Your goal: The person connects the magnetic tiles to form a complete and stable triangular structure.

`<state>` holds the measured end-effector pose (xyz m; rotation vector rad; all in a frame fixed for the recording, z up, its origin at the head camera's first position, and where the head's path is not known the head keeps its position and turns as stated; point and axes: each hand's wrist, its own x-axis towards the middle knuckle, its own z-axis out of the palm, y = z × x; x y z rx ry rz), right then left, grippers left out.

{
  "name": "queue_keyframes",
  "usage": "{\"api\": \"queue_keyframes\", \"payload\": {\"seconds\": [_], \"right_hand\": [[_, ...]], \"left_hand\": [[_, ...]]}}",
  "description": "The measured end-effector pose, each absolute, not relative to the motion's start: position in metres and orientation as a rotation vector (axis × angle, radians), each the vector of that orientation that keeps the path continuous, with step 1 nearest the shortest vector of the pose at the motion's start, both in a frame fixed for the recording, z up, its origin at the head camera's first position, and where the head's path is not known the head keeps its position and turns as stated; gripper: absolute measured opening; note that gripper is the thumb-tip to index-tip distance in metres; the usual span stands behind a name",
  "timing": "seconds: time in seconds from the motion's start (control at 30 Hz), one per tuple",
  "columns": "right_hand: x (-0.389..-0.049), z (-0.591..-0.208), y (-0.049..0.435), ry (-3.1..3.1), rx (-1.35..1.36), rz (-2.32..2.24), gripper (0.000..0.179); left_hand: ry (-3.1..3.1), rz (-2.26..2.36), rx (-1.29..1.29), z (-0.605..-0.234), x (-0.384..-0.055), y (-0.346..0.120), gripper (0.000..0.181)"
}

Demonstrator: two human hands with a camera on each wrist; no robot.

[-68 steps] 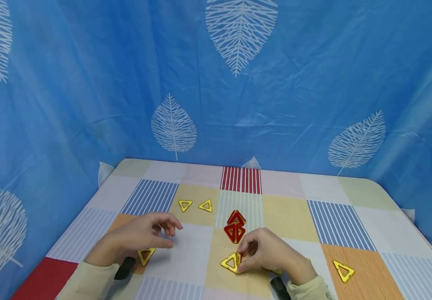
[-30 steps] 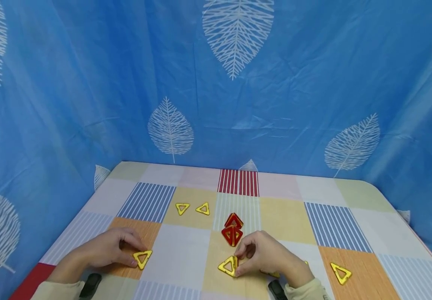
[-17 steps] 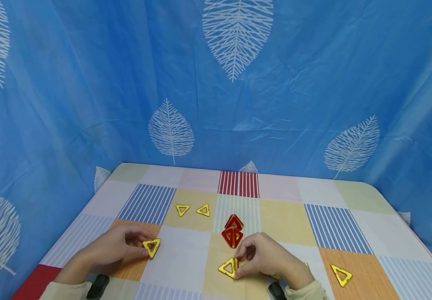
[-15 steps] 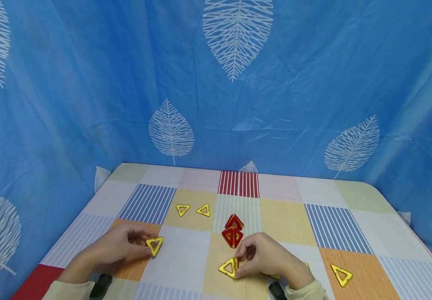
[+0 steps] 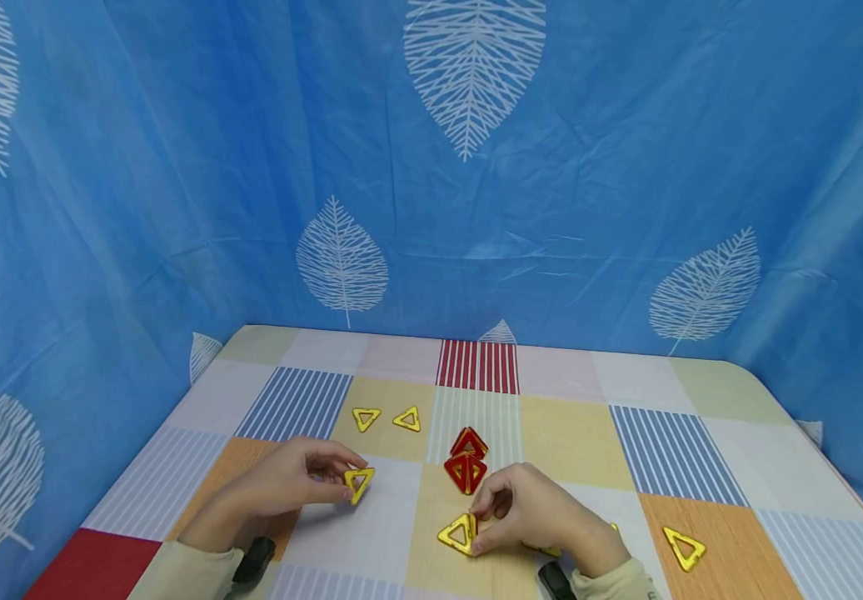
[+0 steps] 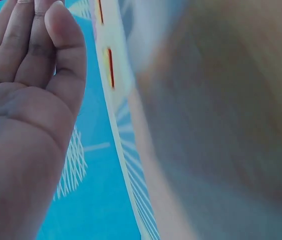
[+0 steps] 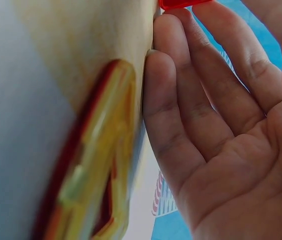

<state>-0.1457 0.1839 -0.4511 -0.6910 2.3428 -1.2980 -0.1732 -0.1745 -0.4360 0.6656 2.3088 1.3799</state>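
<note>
My left hand (image 5: 292, 482) pinches a yellow triangular tile (image 5: 359, 485) between thumb and fingers, over the white patch of cloth. In the left wrist view the palm (image 6: 21, 120) shows, but the tile does not. My right hand (image 5: 532, 510) grips a tilted tile by its edge, beside a yellow triangle (image 5: 456, 536) that meets it. A red corner (image 7: 183, 4) shows at those fingertips in the right wrist view. Just beyond, red triangular tiles (image 5: 466, 473) stand leaning together in two small groups. Another yellow tile (image 7: 98, 165) lies under the right wrist, partly hidden in the head view.
Two yellow triangles, one left (image 5: 366, 418) and one right (image 5: 407, 419), lie toward the back. Another yellow triangle (image 5: 683, 548) is on the orange patch at right. A patchwork cloth (image 5: 574, 425) covers the table; a blue leaf-print curtain (image 5: 551, 183) hangs behind.
The left hand, without a tile at first, took hold of the yellow triangle on the orange patch and brought it right, toward the middle. The right hand stays in place, still gripping its tile.
</note>
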Motion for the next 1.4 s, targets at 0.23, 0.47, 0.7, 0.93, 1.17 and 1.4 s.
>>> {"api": "queue_keyframes", "payload": {"seconds": [0.23,0.47,0.7,0.93,1.17,1.4], "right_hand": [[-0.146,-0.45,0.185,2.359,-0.691,-1.285,0.022],[-0.146,-0.45,0.183,2.352,-0.684,-1.296,0.021],[-0.148,-0.451,0.182,2.369,-0.71,-1.288,0.021],[-0.147,-0.451,0.183,2.379,-0.71,-1.279,0.021],[-0.147,-0.451,0.182,2.4,-0.729,-1.264,0.022],[-0.148,-0.451,0.183,2.406,-0.731,-1.254,0.022]], "left_hand": [[2.216,1.422,0.755,-0.434,-0.177,-0.139,0.027],[2.108,1.449,0.849,-0.436,-0.179,-0.11,0.027],[2.072,1.421,0.88,-0.44,-0.179,-0.088,0.024],[2.06,1.39,0.902,-0.446,-0.18,-0.071,0.022],[2.038,1.353,0.93,-0.449,-0.179,-0.066,0.022],[2.041,1.316,0.967,-0.449,-0.179,-0.062,0.021]]}}
